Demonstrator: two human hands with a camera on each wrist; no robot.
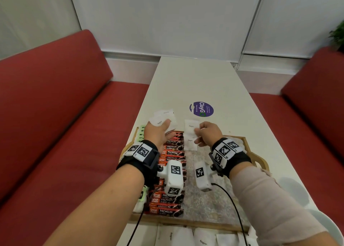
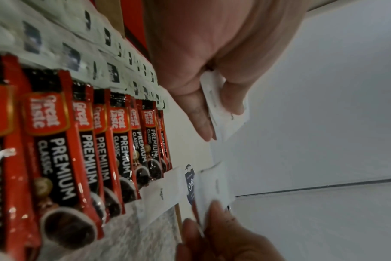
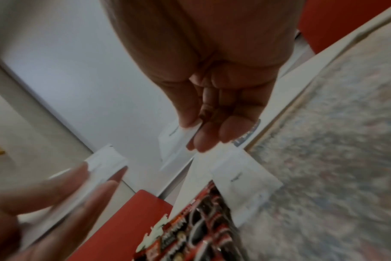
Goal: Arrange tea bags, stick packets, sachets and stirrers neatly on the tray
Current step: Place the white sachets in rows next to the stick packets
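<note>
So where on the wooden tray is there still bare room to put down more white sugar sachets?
The speckled floor of the wooden tray is bare right of the red coffee stick packets, below the white sugar sachets already laid there, as far as the right rim. The left side is crowded: stick packets, then pale green tea bags. Both hands hover over the far end.

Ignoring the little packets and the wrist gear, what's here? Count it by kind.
Red cushioned sofas: 2
Long white table: 1
Wooden handled tray: 1
Round purple sticker: 1
Green leafy plant: 1
Total: 6
</note>
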